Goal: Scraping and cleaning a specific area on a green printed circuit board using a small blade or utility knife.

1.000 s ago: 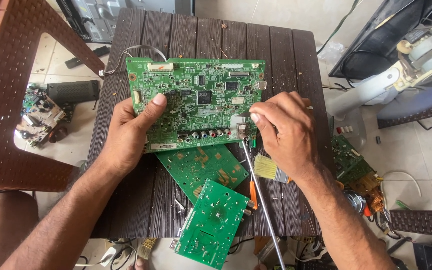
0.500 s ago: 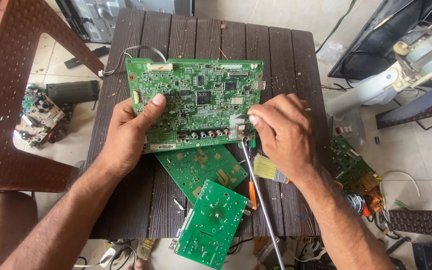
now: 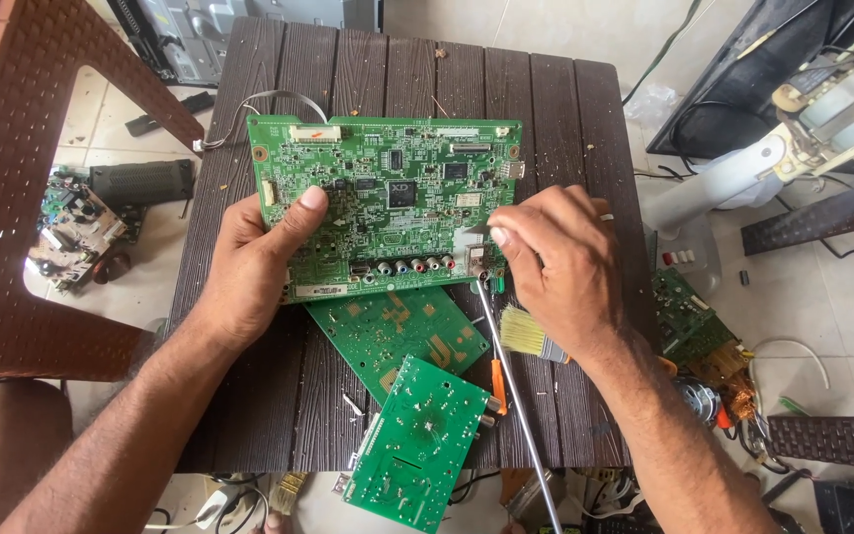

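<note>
A large green circuit board (image 3: 402, 188) lies on a dark slatted wooden table (image 3: 565, 109). My left hand (image 3: 254, 262) grips its left lower edge, thumb pressed on the top face. My right hand (image 3: 555, 257) rests at the board's lower right corner, fingertips pinched on a small metal connector (image 3: 479, 259) there. A long thin metal rod (image 3: 516, 396) runs from under that hand toward the table's near edge. Two smaller green boards (image 3: 397, 331) (image 3: 417, 445) lie below the large one.
A small brush (image 3: 526, 334) and an orange-handled tool (image 3: 497, 386) lie by my right wrist. A brown plastic chair (image 3: 12, 198) stands at left, with electronic scrap (image 3: 76, 227) on the floor. More boards and parts (image 3: 694, 326) lie at right.
Both hands stay on the large board. My right hand's fingers have shifted slightly at the lower right corner.
</note>
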